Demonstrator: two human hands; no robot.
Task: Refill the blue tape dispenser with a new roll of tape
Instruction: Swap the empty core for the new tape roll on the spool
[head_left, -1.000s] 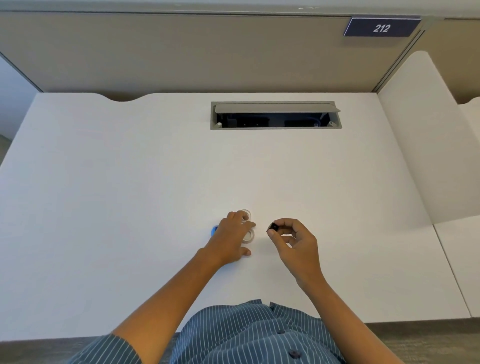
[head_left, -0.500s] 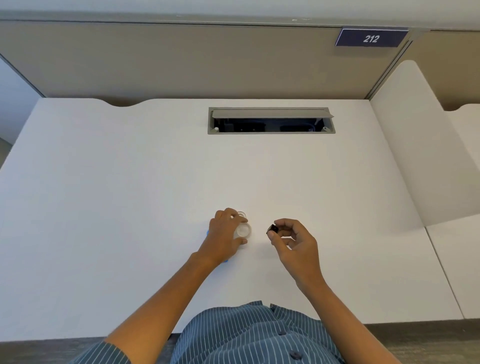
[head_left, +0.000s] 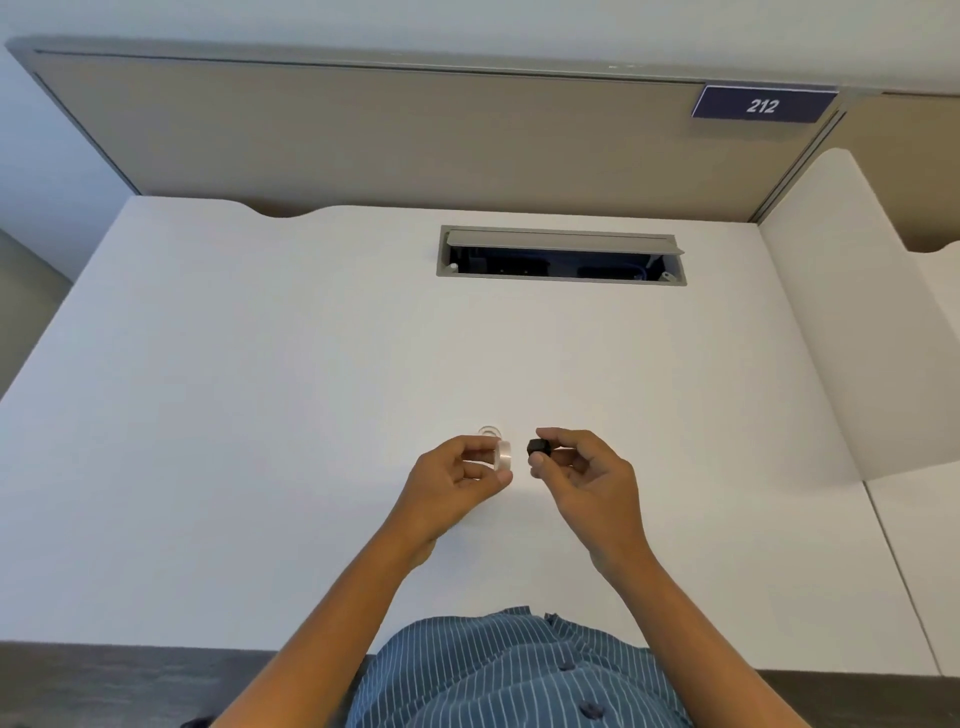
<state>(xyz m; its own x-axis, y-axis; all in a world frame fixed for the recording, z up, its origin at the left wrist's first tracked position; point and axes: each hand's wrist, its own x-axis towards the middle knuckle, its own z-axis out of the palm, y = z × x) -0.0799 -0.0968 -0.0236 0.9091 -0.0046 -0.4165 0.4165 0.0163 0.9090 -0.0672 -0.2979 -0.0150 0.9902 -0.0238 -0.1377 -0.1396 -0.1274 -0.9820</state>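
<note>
Clear tape roll (head_left: 503, 455) upright, held

Both bare forearms reach forward from the bottom of the frame and angle inward, bringing the hands close together but apart. The left hand (head_left: 451, 480) is raised with fingers curled, thumb and fingertips pinching a small roll of clear tape (head_left: 504, 455) held on edge. The right hand (head_left: 582, 475) faces it at the same height, fingers folded toward the palm, thumb and index finger gripping a small black spool core (head_left: 538, 446). Both wrists are bent slightly inward.
</note>
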